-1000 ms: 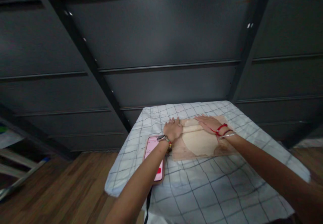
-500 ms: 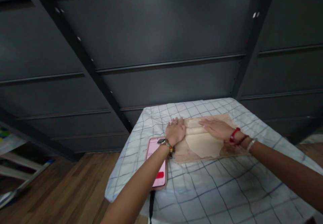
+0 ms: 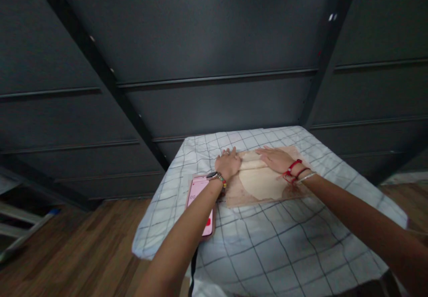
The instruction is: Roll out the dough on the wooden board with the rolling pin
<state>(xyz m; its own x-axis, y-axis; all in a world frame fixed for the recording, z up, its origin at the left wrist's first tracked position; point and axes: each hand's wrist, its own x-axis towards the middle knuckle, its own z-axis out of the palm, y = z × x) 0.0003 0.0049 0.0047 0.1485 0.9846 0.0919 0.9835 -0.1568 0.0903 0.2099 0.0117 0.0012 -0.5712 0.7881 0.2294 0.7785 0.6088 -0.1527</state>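
A thin sheet of pale dough [image 3: 262, 184] lies on a brownish board or mat [image 3: 239, 197]. Across its far part runs a pale cylinder [image 3: 253, 164], like a rolling pin, though its ends are hidden under my hands. My left hand [image 3: 228, 162] rests palm down at the cylinder's left end, its fingers apart and pointing away from me. Over the right end lies my right hand [image 3: 274, 158], flat with fingers stretched out to the left. Neither hand is wrapped round anything that I can see.
A phone [image 3: 199, 190] with a pink screen lies left of the mat, partly behind my left forearm. A checked white cloth [image 3: 264, 239] covers the table. Dark metal panels [image 3: 217, 114] stand behind it. To the left are a wooden floor [image 3: 110, 234] and a pale frame [image 3: 23, 219].
The view has shifted slightly, so the table sits a little higher and further left. Both hands remain flat at the cylinder, with little clear movement across the dough.
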